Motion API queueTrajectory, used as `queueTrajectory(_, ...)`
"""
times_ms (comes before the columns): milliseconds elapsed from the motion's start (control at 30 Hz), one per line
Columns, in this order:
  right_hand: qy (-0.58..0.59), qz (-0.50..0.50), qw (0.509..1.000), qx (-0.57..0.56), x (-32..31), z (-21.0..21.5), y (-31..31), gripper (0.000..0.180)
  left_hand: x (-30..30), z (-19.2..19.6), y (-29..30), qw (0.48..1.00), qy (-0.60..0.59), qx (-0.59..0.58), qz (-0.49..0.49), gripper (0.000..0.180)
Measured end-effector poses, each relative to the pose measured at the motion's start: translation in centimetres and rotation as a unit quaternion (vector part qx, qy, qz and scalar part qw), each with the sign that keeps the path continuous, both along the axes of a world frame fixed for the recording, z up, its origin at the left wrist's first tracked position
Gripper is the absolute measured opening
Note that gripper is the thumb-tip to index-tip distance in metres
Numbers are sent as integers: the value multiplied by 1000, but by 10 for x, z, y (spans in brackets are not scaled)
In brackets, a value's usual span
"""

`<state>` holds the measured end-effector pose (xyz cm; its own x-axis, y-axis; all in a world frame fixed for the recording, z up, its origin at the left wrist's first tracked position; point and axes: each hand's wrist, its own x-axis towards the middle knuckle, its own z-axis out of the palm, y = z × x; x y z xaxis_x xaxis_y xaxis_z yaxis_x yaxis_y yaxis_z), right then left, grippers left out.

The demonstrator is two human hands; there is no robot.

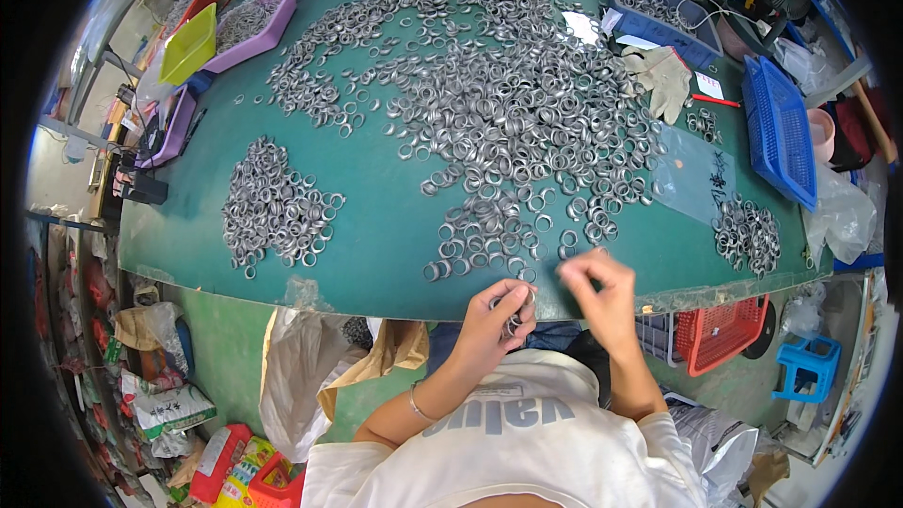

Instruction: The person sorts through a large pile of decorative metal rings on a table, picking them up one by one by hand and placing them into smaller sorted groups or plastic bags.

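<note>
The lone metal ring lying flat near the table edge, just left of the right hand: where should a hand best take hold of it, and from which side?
Probably from above, pinching across the rim with thumb and one finger. The ring lies flat on the green table, so its sides offer little height, and its open centre lets a fingertip hook in. The right hand is nearest; the left hand already holds rings.

A single wide fisheye view from a camera worn on the person's head, looking steeply down and forward. It sits close above the person's own white-shirted chest at the bottom edge and the left hand [497, 320] and right hand [602, 293] just beyond. Farther out lies the broad green-topped work table [376, 226], its straight edges bowing toward the dark circular rim. The floor shows below and at both sides.
</note>
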<state>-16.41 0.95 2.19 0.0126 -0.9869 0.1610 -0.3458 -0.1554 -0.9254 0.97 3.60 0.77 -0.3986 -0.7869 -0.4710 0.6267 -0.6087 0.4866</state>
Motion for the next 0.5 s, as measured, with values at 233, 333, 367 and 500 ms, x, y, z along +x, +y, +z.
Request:
queueTrajectory(233, 351, -1, 928, -124, -9, -9, -24, 15, 2, 6, -6, 999, 31, 32, 8, 40)
queueTrajectory(333, 313, -21, 940, -137, -11, -13, -26, 11, 4, 7, -7, 997, 73, 30, 5, 47)
queueTrajectory(367, 279, -37, 950, -136, -12, -14, -27, 10, 4, 9, -7, 996, 83, 30, 5, 48)
queueTrajectory(500, 93, -51, 992, -64, -9, -11, -20, 8, 5, 9, -7, 991, 131, 26, 17, 50)
